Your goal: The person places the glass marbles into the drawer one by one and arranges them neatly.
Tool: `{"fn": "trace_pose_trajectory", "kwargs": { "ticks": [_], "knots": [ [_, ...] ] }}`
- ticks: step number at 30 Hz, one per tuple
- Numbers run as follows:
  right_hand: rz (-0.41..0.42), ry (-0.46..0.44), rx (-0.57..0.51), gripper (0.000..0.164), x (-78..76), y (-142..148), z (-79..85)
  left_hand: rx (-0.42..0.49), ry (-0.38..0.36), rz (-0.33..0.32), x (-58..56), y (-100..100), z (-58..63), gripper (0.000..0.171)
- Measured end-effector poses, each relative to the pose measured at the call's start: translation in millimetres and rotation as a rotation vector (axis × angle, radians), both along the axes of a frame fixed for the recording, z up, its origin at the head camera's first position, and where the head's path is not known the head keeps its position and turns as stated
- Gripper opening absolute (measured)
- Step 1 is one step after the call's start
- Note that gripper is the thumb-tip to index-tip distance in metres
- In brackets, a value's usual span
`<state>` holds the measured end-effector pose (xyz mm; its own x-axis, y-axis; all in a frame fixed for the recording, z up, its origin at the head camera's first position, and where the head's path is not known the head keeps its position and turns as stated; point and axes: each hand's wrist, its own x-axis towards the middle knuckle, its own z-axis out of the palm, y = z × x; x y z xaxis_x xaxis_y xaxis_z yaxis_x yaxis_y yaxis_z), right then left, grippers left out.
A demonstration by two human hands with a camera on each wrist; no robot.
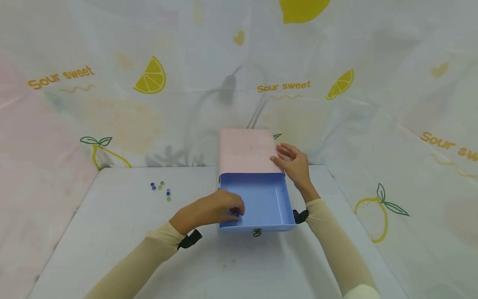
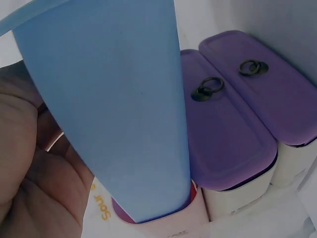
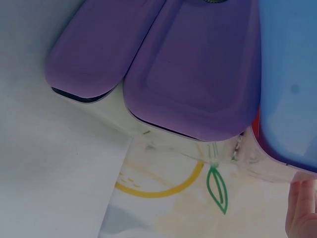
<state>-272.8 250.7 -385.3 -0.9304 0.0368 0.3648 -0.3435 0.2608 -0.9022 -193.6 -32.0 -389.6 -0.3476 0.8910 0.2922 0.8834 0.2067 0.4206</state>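
The blue drawer (image 1: pixel 263 203) looks smooth, faintly glossy plastic, its ring pull (image 1: pixel 257 233) dull metal; the beads (image 1: pixel 169 199) look glassy, the backdrop (image 1: pixel 209 41) creased cloth.

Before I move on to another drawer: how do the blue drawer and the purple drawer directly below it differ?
The blue drawer is pulled out; the purple drawer sits pushed in. The blue drawer shows its inside; the purple drawer shows only its front. Both carry a ring pull.
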Motion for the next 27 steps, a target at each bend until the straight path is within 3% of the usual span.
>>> {"fn": "trace_pose_trajectory", "kwargs": {
  "ticks": [8,14,18,24,27],
  "knots": [
    [0.029,-0.029,-0.021,0.059,16.1,-10.0,22.5,-0.142,0.047,0.055,2.9,6.8,2.0,0.015],
    [0.025,-0.035,-0.011,0.058,19.1,-12.1,27.6,-0.196,0.114,0.073,2.1,8.4,2.6,0.016],
    [0.028,-0.031,-0.024,0.059,16.7,-9.9,24.1,-0.216,0.128,0.081,2.5,9.4,3.2,0.016],
    [0.008,-0.008,-0.03,0.061,1.3,-1.0,1.6,-0.225,0.135,0.091,3.4,9.6,3.2,0.016],
    [0.002,-0.01,-0.02,0.06,0.2,0.2,-0.4,-0.21,0.131,0.077,3.6,8.6,3.6,0.014]
  ]
}}
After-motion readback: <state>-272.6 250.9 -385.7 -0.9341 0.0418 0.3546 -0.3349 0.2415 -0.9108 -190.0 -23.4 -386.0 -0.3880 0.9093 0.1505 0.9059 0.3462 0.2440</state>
